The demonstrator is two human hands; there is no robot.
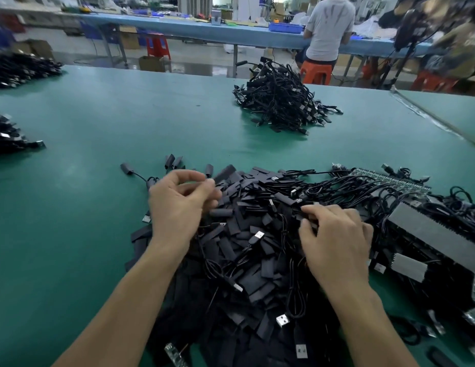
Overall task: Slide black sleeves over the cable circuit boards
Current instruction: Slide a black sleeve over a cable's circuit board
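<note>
This is a factory work hall. A big green table (112, 115) fills the middle. Heaps of black cables (281, 102) lie on it at 12 and 9 o'clock, and a heap of black sleeves (244, 234) at 6 o'clock. Farther back at 12 o'clock runs a long blue table (194, 29) with a blue bin (285, 27) on it. A person (328, 30) sits there on an orange stool (316, 72). A red stool (158, 46) and cardboard boxes (151, 63) stand on the floor at 11 o'clock.

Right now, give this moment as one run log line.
left hand: above sleeve pile, blurred, hold unclear | right hand: curled into sleeve pile | cable heap: far, untouched
</note>
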